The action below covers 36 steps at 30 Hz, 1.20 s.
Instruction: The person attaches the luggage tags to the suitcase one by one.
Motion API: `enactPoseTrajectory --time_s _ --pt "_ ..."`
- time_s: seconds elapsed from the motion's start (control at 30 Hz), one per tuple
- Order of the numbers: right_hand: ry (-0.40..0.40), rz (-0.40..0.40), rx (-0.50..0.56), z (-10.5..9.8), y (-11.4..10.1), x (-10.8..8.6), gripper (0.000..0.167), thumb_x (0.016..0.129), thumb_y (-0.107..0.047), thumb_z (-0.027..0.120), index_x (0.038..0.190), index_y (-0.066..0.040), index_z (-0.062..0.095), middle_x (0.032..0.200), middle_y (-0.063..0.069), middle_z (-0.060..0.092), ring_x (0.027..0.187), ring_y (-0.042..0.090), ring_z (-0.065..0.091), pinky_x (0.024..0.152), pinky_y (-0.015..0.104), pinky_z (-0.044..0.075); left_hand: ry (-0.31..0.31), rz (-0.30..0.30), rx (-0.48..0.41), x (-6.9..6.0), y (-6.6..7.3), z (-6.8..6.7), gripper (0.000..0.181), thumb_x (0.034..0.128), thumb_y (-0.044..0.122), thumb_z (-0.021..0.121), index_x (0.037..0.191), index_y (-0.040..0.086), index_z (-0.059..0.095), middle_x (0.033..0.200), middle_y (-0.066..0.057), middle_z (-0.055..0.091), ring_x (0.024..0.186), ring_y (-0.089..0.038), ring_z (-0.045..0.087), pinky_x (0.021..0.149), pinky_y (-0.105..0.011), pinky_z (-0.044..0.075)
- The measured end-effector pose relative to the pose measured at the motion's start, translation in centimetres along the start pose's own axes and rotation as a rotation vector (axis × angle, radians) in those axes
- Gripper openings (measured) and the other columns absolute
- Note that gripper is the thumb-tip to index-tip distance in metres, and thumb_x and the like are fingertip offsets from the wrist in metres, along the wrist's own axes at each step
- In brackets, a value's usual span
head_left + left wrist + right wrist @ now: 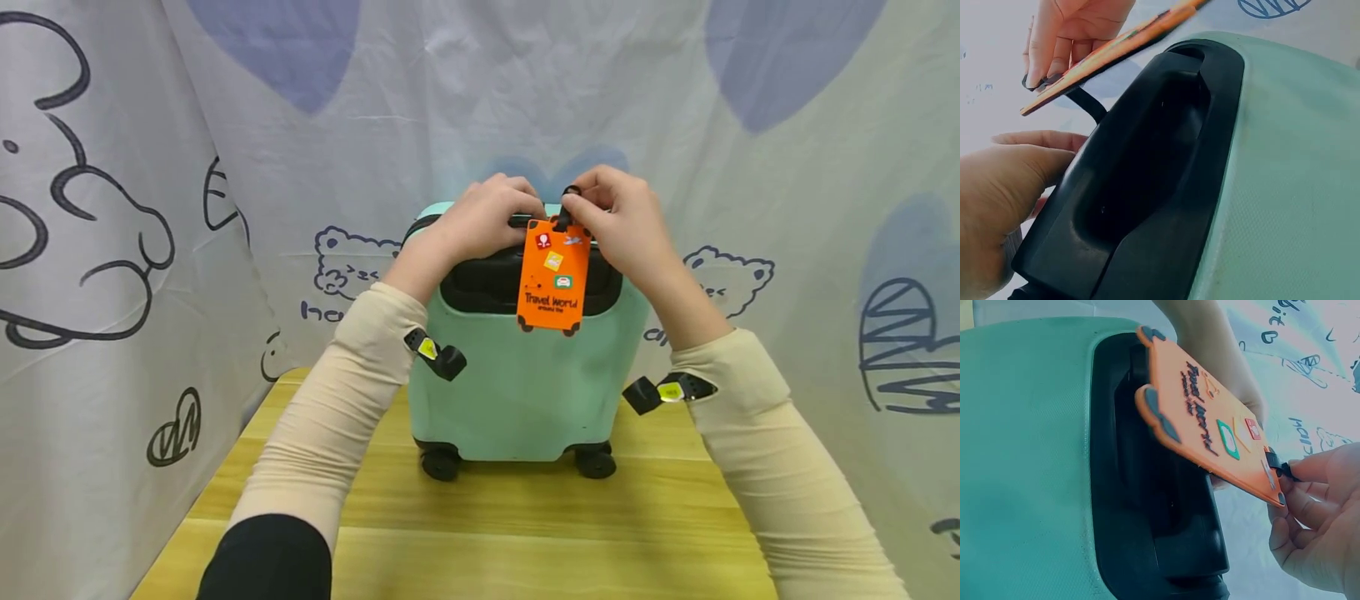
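Note:
A mint-green suitcase [517,375] stands upright on its black wheels, with a black recessed panel [1088,206] on its upper front. An orange luggage tag [551,283], printed "Travel World", hangs in front of that panel. Its black strap [1088,103] runs to the suitcase's top, where its far part is hidden. My right hand [626,217] pinches the strap [1280,465] between thumb and fingers, just above the tag. Over the suitcase's top, my left hand [491,217] holds the black top handle with bent fingers; their tips are partly hidden behind it.
The suitcase stands on a yellow wood-grain table [510,542]. Behind it hangs a pale cloth [510,92] with cartoon drawings and blue hearts, and more cloth closes off the left side. A small black camera is strapped to each wrist.

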State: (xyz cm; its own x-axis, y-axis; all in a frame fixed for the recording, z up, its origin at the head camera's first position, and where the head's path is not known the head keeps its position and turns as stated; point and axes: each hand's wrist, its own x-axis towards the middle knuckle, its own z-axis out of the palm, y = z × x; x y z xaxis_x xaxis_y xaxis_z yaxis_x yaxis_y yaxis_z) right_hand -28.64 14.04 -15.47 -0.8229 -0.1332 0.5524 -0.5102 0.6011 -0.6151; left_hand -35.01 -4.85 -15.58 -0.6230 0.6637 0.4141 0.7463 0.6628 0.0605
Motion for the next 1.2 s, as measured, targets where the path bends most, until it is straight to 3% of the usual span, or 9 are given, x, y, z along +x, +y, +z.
enactPoseTrajectory --time_s 0.33,0.43,0.57,0.67,0.73,0.9,1.03,1.2 --pt "-0.008 0.029 -0.014 -0.1 -0.2 0.5 0.027 0.099 -0.025 0.057 0.114 -0.003 0.061 0.107 0.018 0.069 0.087 0.017 0.061 0.077 0.024 0.054 -0.011 -0.009 0.000 -0.4 -0.6 -0.3 0.023 0.0974 0.025 0.060 0.116 0.018 0.072 0.131 -0.004 0.058 0.121 -0.027 0.046 0.097 -0.047 0.040" --pt "-0.025 0.040 -0.039 0.0 -0.2 0.7 0.027 0.099 -0.025 0.058 0.114 -0.003 0.061 0.105 0.018 0.069 0.086 0.019 0.061 0.074 0.023 0.053 -0.002 -0.016 -0.101 -0.4 -1.1 -0.2 0.022 0.0970 0.023 0.061 0.116 0.015 0.071 0.128 -0.006 0.060 0.119 -0.025 0.050 0.100 -0.042 0.041" --pt "-0.050 0.057 -0.059 -0.1 -0.3 0.9 0.026 0.099 -0.025 0.057 0.112 -0.004 0.060 0.102 0.017 0.069 0.084 0.020 0.060 0.072 0.022 0.052 -0.004 -0.107 -0.296 -0.4 -1.7 -0.2 0.026 0.0973 0.025 0.060 0.120 0.013 0.064 0.119 -0.007 0.062 0.105 -0.022 0.057 0.094 -0.035 0.046" --pt "-0.068 0.080 -0.049 -0.2 -0.3 0.9 0.025 0.099 -0.025 0.057 0.111 -0.004 0.060 0.100 0.017 0.068 0.084 0.021 0.060 0.074 0.022 0.052 -0.035 -0.192 -0.341 -0.2 -2.0 -0.4 0.030 0.1004 0.031 0.054 0.124 0.014 0.059 0.120 -0.007 0.062 0.102 -0.022 0.057 0.091 -0.036 0.046" --pt "-0.081 0.099 -0.040 -0.4 -0.3 0.8 0.025 0.098 -0.026 0.058 0.111 -0.004 0.060 0.100 0.017 0.067 0.085 0.021 0.060 0.076 0.024 0.053 -0.070 -0.217 -0.333 0.0 -2.0 -0.5 0.033 0.1024 0.035 0.048 0.126 0.014 0.060 0.122 -0.008 0.062 0.102 -0.021 0.056 0.091 -0.036 0.045" --pt "-0.094 0.129 -0.020 -0.8 -0.1 0.6 0.026 0.098 -0.028 0.057 0.112 -0.005 0.059 0.099 0.015 0.067 0.087 0.021 0.059 0.079 0.027 0.054 -0.148 -0.237 -0.342 0.9 -2.0 -0.8 0.043 0.1048 0.042 0.038 0.126 0.013 0.062 0.129 -0.006 0.061 0.112 -0.020 0.055 0.098 -0.037 0.043" --pt "-0.096 0.134 -0.022 -1.0 0.0 0.4 0.027 0.098 -0.029 0.057 0.113 -0.006 0.059 0.100 0.014 0.067 0.087 0.021 0.059 0.079 0.028 0.053 -0.210 -0.286 -0.417 1.6 -1.8 -1.1 0.050 0.1046 0.047 0.032 0.128 0.014 0.061 0.139 -0.004 0.055 0.122 -0.020 0.054 0.106 -0.037 0.041" --pt "-0.094 0.135 -0.023 -1.1 0.2 0.3 0.029 0.099 -0.028 0.056 0.116 -0.005 0.060 0.105 0.016 0.068 0.089 0.021 0.059 0.081 0.030 0.053 -0.248 -0.297 -0.476 2.2 -1.5 -1.2 0.050 0.1044 0.047 0.034 0.126 0.013 0.062 0.139 -0.004 0.055 0.122 -0.020 0.054 0.107 -0.036 0.041"
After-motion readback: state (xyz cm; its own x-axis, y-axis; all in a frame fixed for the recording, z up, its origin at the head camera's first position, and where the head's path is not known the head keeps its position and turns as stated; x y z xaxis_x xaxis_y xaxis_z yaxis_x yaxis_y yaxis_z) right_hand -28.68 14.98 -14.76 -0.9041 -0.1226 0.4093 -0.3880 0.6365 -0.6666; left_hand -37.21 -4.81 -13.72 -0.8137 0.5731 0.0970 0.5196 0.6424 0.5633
